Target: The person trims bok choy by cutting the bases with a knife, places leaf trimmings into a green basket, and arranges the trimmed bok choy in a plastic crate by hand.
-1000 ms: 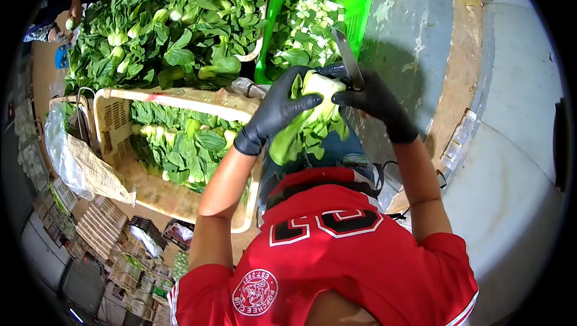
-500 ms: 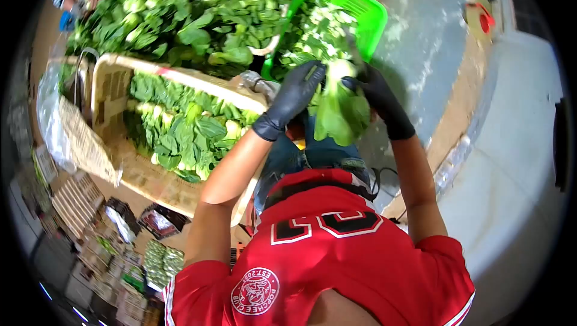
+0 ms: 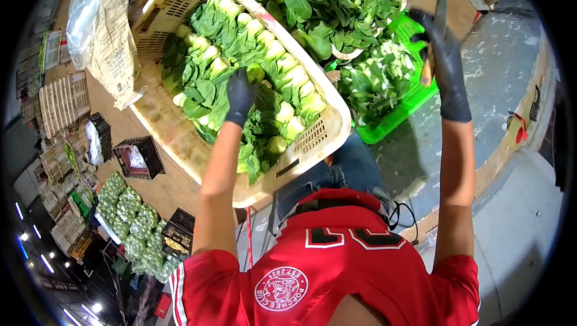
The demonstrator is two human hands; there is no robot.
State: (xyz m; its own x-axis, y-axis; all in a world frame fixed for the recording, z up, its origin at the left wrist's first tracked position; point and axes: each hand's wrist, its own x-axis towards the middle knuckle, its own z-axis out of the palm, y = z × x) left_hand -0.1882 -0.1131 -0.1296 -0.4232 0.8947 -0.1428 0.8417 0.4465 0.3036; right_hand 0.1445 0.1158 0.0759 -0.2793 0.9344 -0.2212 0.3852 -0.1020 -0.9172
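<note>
My left hand (image 3: 241, 96), in a black glove, reaches down into a cream plastic crate (image 3: 180, 145). It is closed round a bok choy (image 3: 255, 73), whose pale base shows beside the fingers; the rest is hidden. Rows of bok choy (image 3: 282, 110) lie around it in the crate. On the right, my right hand (image 3: 448, 64), also gloved in black, grips a knife (image 3: 442, 4) with its blade pointing up and away from me. Part of the knife's orange-brown handle shows below the fingers.
A green basket (image 3: 387, 123) with cut leaves and trimmings (image 3: 378, 76) stands between the crate and my right hand. Behind it is a large heap of leafy greens (image 3: 327, 1). Paper and plastic wrapping (image 3: 111, 49) hangs at the crate's left end. Bagged greens (image 3: 132, 221) lie lower left.
Both hands were together over the green basket with a bok choy. Now my left hand has gone left into the crate, and my right hand has moved right with the knife. The view has turned.
</note>
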